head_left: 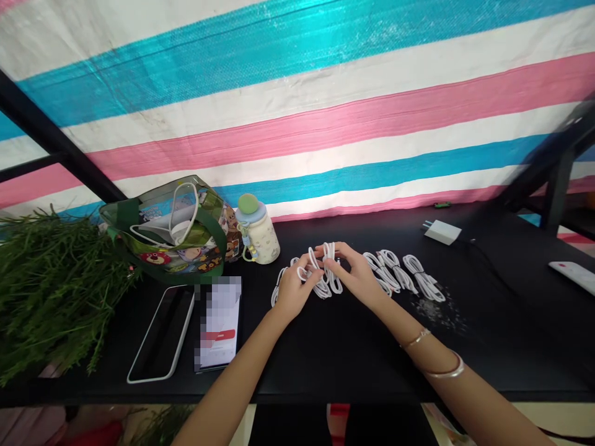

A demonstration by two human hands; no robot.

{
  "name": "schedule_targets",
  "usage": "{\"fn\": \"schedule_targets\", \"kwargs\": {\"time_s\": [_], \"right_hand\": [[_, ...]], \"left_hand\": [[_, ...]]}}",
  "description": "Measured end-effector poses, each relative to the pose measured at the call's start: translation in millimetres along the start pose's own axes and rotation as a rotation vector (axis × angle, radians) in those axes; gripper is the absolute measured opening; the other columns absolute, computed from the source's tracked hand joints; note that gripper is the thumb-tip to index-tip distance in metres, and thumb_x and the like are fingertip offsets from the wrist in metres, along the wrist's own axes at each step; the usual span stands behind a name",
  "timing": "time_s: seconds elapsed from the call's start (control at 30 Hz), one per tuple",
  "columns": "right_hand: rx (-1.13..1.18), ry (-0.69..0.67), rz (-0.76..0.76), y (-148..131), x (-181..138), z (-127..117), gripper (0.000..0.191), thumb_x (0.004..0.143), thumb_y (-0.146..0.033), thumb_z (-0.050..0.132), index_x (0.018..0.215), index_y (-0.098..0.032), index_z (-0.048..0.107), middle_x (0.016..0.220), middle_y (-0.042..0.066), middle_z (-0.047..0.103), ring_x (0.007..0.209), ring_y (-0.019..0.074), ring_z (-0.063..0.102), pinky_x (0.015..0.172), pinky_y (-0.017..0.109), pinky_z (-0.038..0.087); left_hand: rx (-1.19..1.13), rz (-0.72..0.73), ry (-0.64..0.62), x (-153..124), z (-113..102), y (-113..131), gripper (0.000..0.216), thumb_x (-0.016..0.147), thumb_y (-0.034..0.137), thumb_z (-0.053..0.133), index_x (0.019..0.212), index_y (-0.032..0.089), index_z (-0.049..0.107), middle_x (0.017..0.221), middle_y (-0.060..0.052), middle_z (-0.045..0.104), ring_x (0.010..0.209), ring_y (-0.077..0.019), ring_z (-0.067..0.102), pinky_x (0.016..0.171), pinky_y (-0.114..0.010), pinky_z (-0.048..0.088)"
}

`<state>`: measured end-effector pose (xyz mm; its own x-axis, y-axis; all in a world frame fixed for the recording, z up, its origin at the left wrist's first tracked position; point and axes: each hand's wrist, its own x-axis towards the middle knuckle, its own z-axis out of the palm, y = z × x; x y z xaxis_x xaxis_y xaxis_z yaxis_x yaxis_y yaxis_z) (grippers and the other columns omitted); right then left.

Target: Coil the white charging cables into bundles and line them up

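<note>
White cable coil (333,280) held by left hand (292,289), right hand (352,271)

From here, the only word I can make out is "TOY", in chunky letters low on the printed panel of the green-trimmed clear tote bag (162,229). Just in front of the bag, a phone's (219,322) screen is pixelated, and the white lettering on its red button (218,336) is too small to read.

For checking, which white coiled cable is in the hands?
The coil between the left hand and right hand; the other coils lie to its right.
</note>
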<state>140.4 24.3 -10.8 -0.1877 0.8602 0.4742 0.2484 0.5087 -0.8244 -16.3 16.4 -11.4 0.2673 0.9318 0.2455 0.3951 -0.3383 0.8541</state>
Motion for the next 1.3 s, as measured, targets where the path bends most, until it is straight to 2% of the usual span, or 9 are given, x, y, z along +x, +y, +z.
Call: {"fn": "schedule_targets", "kwargs": {"time_s": [0.23, 0.47, 0.57, 0.7, 0.93, 1.13, 1.3], "right_hand": [[-0.107, -0.036, -0.127, 0, 1, -1, 0.018, 0.087, -0.035, 0.056, 0.098, -0.024, 0.065, 0.098, 0.007, 0.071, 0.093, 0.0232, 0.064, 0.083, 0.039, 0.053], [-0.158, -0.061, -0.158, -1, 2, -2, 0.016, 0.086, -0.031, 0.057, 0.096, -0.022, 0.064, 0.101, 0.009, 0.071, 0.095, 0.0241, 0.063, 0.084, 0.041, 0.052], [-0.160, -0.032, -0.123, -4, 1, 0, 0.012, 0.084, -0.029, 0.058, 0.092, -0.022, 0.063, 0.094, 0.007, 0.071, 0.090, 0.0237, 0.063, 0.080, 0.039, 0.052], [-0.126, 0.003, -0.067, -5, 0, 1, 0.012, 0.083, -0.031, 0.056, 0.087, -0.023, 0.064, 0.086, 0.006, 0.069, 0.086, 0.0235, 0.064, 0.077, 0.038, 0.052], [0.080, 0.138, 0.091, 1, 2, 1, 0.028, 0.085, -0.047, 0.054, 0.095, -0.023, 0.061, 0.096, 0.006, 0.071, 0.092, 0.0222, 0.066, 0.084, 0.038, 0.051], [0.264, 0.240, 0.213, 7, 5, -2, 0.050, 0.079, -0.065, 0.052, 0.104, -0.022, 0.057, 0.089, 0.006, 0.070, 0.089, 0.0219, 0.067, 0.078, 0.037, 0.053], [0.235, 0.230, 0.234, 8, 4, -4, 0.049, 0.083, -0.064, 0.046, 0.109, -0.023, 0.055, 0.092, 0.007, 0.069, 0.091, 0.0221, 0.065, 0.076, 0.036, 0.054]], "left_hand": [[0.102, 0.012, -0.003, 1, 0, -1, 0.022, 0.086, 0.029, 0.052, 0.103, 0.019, 0.062, 0.080, -0.001, 0.067, 0.073, -0.0172, 0.061, 0.069, -0.026, 0.046], [0.334, 0.045, -0.009, -1, -1, 3, 0.013, 0.088, 0.028, 0.052, 0.089, 0.021, 0.062, 0.083, 0.000, 0.064, 0.078, -0.0177, 0.060, 0.070, -0.026, 0.044], [0.398, 0.063, -0.022, -1, -1, 3, 0.013, 0.088, 0.030, 0.053, 0.086, 0.021, 0.062, 0.081, 0.000, 0.063, 0.077, -0.0177, 0.059, 0.066, -0.025, 0.043], [0.398, 0.077, -0.028, -1, -1, 3, 0.016, 0.086, 0.028, 0.056, 0.100, 0.023, 0.063, 0.081, 0.001, 0.063, 0.078, -0.0182, 0.061, 0.067, -0.026, 0.044], [0.314, 0.057, -0.039, -1, -2, 6, 0.038, 0.082, 0.021, 0.062, 0.119, 0.027, 0.058, 0.099, 0.001, 0.070, 0.090, -0.0185, 0.065, 0.079, -0.028, 0.049], [0.225, 0.045, -0.012, -2, -2, 4, 0.030, 0.086, 0.018, 0.054, 0.116, 0.026, 0.056, 0.103, 0.000, 0.072, 0.094, -0.0171, 0.066, 0.084, -0.030, 0.050], [0.253, -0.005, 0.101, -2, -2, 3, 0.027, 0.086, 0.018, 0.055, 0.112, 0.025, 0.057, 0.100, -0.001, 0.071, 0.094, -0.0169, 0.065, 0.083, -0.029, 0.050]]}}
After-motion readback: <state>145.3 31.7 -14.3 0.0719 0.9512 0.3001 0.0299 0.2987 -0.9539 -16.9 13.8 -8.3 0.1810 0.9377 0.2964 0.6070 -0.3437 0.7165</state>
